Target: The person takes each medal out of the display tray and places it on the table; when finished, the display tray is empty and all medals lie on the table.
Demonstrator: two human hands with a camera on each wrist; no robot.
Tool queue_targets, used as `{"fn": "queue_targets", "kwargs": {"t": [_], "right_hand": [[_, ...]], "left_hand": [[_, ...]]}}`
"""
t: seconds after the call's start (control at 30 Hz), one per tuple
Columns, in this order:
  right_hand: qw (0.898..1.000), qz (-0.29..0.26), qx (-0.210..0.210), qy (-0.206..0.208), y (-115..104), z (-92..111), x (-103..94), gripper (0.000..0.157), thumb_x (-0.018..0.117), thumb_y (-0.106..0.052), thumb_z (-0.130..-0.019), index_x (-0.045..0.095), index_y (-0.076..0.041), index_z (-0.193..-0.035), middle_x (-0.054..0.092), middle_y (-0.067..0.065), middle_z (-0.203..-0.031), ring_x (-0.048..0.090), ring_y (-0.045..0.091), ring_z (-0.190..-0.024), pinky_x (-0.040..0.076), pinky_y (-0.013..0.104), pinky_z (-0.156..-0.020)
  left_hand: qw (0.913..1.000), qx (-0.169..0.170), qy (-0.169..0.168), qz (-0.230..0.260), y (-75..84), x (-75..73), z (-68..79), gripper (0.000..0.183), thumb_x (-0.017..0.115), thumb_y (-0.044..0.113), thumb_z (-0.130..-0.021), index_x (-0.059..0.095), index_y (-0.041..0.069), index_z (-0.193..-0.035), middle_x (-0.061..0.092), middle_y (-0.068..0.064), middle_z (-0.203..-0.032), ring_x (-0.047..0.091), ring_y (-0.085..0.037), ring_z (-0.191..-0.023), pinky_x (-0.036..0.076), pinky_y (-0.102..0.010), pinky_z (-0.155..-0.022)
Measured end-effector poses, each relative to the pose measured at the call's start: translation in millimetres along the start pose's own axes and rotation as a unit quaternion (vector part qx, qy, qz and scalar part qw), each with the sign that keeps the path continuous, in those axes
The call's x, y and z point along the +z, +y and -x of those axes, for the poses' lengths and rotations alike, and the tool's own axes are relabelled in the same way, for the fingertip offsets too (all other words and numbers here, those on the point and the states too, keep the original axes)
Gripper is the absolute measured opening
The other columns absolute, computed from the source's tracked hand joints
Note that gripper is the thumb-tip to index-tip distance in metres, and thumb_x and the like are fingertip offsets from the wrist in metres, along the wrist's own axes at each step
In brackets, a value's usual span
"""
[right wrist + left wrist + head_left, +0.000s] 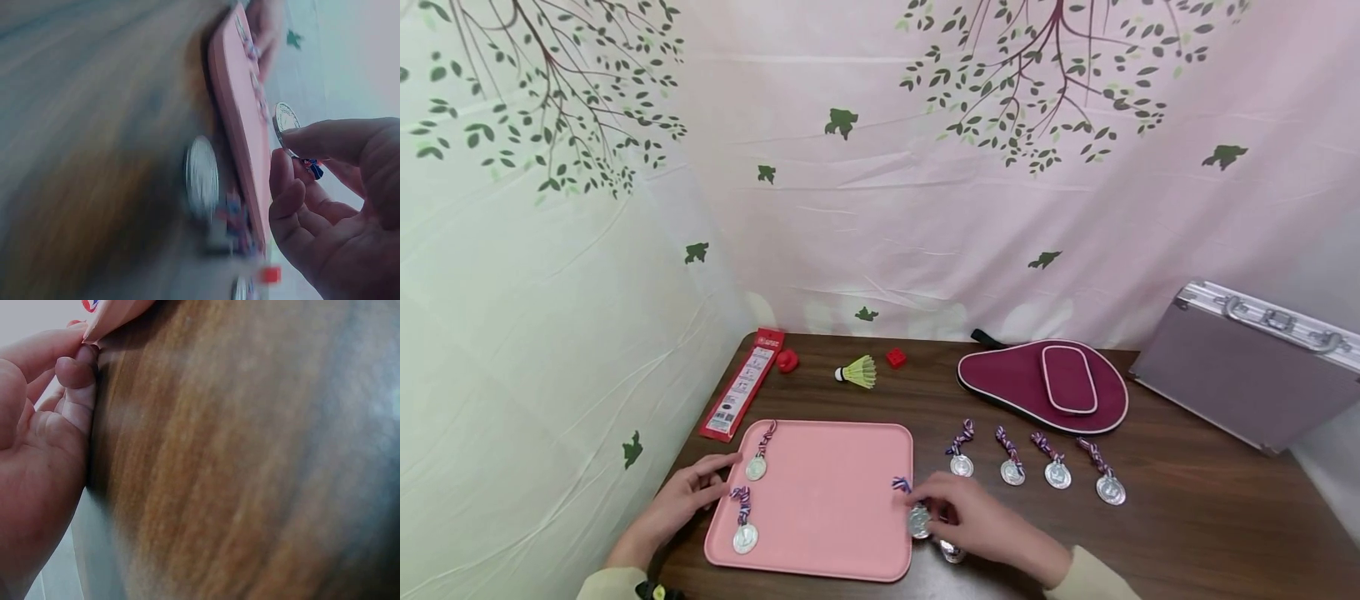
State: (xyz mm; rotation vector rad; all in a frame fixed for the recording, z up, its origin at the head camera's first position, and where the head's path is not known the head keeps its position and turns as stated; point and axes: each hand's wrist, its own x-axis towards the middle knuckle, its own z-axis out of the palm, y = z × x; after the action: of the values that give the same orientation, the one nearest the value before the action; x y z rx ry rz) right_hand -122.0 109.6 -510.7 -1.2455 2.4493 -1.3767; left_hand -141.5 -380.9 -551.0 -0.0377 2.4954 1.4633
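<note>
The right hand (pixel 976 521) had a silver medal (pixel 919 522) pinched in its grip at the right rim of a pink tray (pixel 823 500), so that the tray's middle lay directly to the medal's left. The medal's length ran from near to far, its disc at the near end and its striped ribbon (pixel 901 483) at the far end, leaning a little left. The left hand (pixel 681 498), pinching the tray's left rim, was the farther one, close to two medals (pixel 745 538) lying along that side.

One blurred medal (pixel 202 178) (right wrist view) seems unreadable.
</note>
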Motion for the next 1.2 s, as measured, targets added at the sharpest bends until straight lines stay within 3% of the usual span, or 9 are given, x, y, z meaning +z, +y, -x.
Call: {"fn": "queue_targets", "kwargs": {"t": [0.33, 0.57, 0.8, 0.97, 1.2], "right_hand": [[0.997, 0.062, 0.02, 0.048, 23.6, 57.9, -40.4, 0.041, 0.073, 0.004, -0.075, 0.065, -0.016, -0.11, 0.06, -0.008, -0.092, 0.055, 0.003, -0.068, 0.044, 0.02, -0.055], [0.994, 0.098, 0.05, 0.013, 27.8, 87.7, -47.9, 0.038, 0.073, 0.0, -0.076, 0.065, -0.016, -0.109, 0.057, -0.01, -0.095, 0.052, -0.001, -0.071, 0.044, 0.019, -0.06], [0.982, 0.178, 0.056, -0.001, 24.8, 95.6, -47.8, 0.036, 0.077, -0.008, -0.074, 0.068, -0.019, -0.107, 0.054, -0.014, -0.094, 0.048, -0.004, -0.074, 0.042, 0.018, -0.063], [0.98, 0.189, 0.062, -0.017, 21.7, 96.4, -49.8, 0.033, 0.077, -0.01, -0.075, 0.071, -0.019, -0.106, 0.05, -0.013, -0.093, 0.047, -0.004, -0.076, 0.042, 0.02, -0.063], [0.977, 0.198, 0.073, 0.005, 18.0, 89.7, -52.8, 0.031, 0.078, -0.015, -0.076, 0.073, -0.023, -0.106, 0.044, -0.013, -0.087, 0.042, -0.004, -0.07, 0.038, 0.016, -0.061]], "left_hand": [[1.0, 0.005, -0.001, 0.002, 0.9, 1.5, -0.3, 0.046, 0.069, 0.024, -0.087, 0.058, 0.025, -0.131, 0.051, -0.004, -0.129, 0.055, -0.024, -0.083, 0.047, -0.029, -0.064], [0.9991, 0.042, -0.007, -0.005, 1.1, 1.3, 1.6, 0.048, 0.068, 0.02, -0.088, 0.056, 0.017, -0.133, 0.052, -0.008, -0.128, 0.055, -0.02, -0.085, 0.045, -0.028, -0.066], [0.9998, 0.018, -0.002, -0.005, 2.5, 0.7, 0.6, 0.047, 0.07, 0.024, -0.086, 0.058, 0.025, -0.132, 0.052, -0.004, -0.125, 0.054, -0.021, -0.085, 0.045, -0.028, -0.066], [0.9999, 0.015, -0.002, -0.006, 1.7, 0.5, -0.2, 0.047, 0.07, 0.025, -0.086, 0.057, 0.025, -0.131, 0.052, -0.003, -0.126, 0.054, -0.021, -0.085, 0.045, -0.028, -0.065], [0.9999, 0.01, -0.001, -0.011, 1.4, -1.0, 0.5, 0.046, 0.07, 0.026, -0.086, 0.058, 0.027, -0.131, 0.052, -0.002, -0.126, 0.054, -0.022, -0.086, 0.045, -0.028, -0.065]]}}
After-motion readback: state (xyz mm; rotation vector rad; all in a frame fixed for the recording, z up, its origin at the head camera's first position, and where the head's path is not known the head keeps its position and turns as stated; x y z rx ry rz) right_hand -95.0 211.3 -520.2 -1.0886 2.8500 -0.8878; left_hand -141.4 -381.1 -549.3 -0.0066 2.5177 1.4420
